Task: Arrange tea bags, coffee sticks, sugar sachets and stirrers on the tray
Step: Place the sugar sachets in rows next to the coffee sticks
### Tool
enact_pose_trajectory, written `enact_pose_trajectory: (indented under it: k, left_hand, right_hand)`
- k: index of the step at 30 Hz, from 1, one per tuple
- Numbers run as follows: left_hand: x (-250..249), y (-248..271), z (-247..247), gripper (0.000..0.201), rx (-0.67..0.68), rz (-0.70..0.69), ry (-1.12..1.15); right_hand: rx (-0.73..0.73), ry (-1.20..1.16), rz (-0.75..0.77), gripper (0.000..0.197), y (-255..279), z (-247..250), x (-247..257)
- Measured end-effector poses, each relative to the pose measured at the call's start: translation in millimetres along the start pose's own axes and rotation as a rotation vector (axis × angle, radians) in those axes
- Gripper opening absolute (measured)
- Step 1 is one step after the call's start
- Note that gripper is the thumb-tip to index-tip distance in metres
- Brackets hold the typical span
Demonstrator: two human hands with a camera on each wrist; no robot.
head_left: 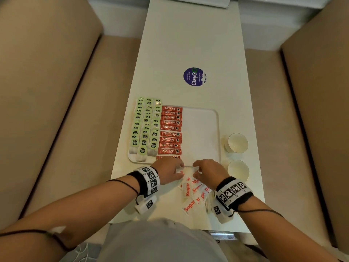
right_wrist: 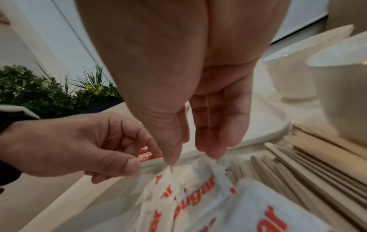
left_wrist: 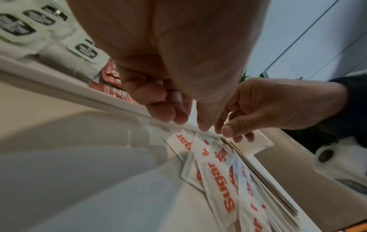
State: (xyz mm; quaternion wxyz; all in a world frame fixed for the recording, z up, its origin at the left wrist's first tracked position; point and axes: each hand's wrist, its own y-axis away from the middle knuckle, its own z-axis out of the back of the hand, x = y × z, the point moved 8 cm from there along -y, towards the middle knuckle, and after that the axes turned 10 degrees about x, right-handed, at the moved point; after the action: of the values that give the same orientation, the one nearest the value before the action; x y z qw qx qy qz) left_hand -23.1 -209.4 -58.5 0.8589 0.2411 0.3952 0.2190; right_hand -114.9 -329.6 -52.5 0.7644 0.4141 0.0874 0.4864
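Green tea bags (head_left: 145, 127) fill the left of the white tray (head_left: 200, 133), with a column of red coffee sticks (head_left: 171, 129) beside them; the tray's right part is bare. Sugar sachets (head_left: 190, 193) lie heaped on the table against the tray's near edge. Wooden stirrers (right_wrist: 309, 172) lie just right of the heap, under my right wrist. My left hand (head_left: 180, 168) and right hand (head_left: 197, 168) meet at the heap's far end. Each pinches an end of one white sugar sachet (head_left: 187, 168) between thumb and fingers, low over the tray rim.
Two white cups (head_left: 237, 142) (head_left: 238, 170) stand on the table right of the tray. A round purple sticker (head_left: 194, 76) lies farther up the narrow white table. Beige sofas (head_left: 56, 91) (head_left: 302, 110) flank it on both sides.
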Motion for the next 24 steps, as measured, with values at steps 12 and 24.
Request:
enact_pose_trajectory:
  k: [12,24]
  left_hand:
    - [-18.8,-3.8,-40.8,0.056,0.074,0.024,-0.05]
    - [4.4,10.1,-32.1,0.017,0.004,0.159,-0.043]
  right_hand:
    - [-0.031,0.014,-0.044,0.035,9.7,-30.8,-3.4]
    - [-0.054,-0.03,-0.039,0.031,12.8,-41.5,3.1]
